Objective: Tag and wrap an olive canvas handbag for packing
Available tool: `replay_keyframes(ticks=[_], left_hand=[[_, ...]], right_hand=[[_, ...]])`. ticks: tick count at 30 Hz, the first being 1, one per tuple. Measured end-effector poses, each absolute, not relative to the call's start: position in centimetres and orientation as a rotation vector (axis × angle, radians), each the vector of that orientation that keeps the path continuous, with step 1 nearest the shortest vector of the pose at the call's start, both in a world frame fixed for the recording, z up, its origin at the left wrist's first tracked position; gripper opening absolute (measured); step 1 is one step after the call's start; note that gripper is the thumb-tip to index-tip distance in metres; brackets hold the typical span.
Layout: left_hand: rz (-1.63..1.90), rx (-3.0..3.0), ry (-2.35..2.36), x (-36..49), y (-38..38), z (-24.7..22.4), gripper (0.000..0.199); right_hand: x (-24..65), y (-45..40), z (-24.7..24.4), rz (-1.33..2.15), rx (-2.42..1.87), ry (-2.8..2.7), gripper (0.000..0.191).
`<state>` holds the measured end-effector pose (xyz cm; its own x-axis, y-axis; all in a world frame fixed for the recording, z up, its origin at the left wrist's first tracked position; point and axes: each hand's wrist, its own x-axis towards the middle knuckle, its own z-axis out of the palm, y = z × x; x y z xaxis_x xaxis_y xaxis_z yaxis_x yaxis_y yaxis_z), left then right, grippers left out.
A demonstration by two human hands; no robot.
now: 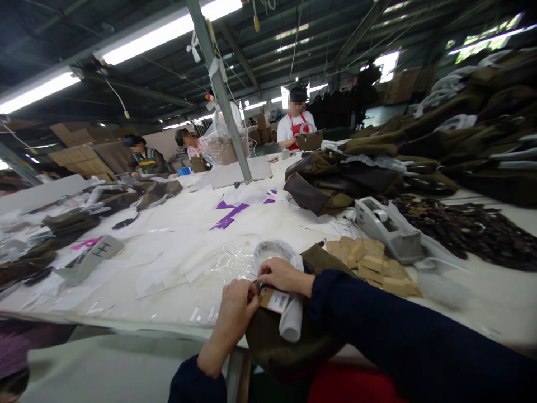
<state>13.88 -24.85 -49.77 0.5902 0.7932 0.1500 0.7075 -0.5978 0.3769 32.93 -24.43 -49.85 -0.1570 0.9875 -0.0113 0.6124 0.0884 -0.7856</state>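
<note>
An olive-brown bag (285, 347) lies at the table's front edge, its handle wrapped in white material (291, 319). My left hand (237, 308) is closed at the bag's upper left, fingertips pinched together. Just right of it, my right hand (281, 274) is also closed, its fingertips nearly meeting those of the left. What the fingertips grip is too small to make out. Below my right hand, a brown tag (265, 298) with a white barcode label (278, 301) rests against the bag.
A grey tape dispenser (390, 229) stands at the right, beside tan card pieces (371, 260) and a dark pile (470, 229). Olive bags (335, 179) are heaped behind. A metal post (222, 89) rises mid-table. Several people work across the table. A white box (90, 260) sits left.
</note>
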Motion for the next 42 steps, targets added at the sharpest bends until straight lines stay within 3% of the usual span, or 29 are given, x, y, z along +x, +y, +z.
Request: replay_keyframes(ticks=[21, 42], left_hand=[[0.835, 1.984, 1.232, 15.1, -24.3, -49.7, 0.004], [0.928, 1.752, 1.149, 14.6, -24.1, -50.3, 0.015]], right_hand=[[32.6, -24.6, -50.3, 0.894, -1.397, -1.683, 0.007], [32.9, -24.4, -50.4, 0.981, -1.441, -1.626, 0.007]])
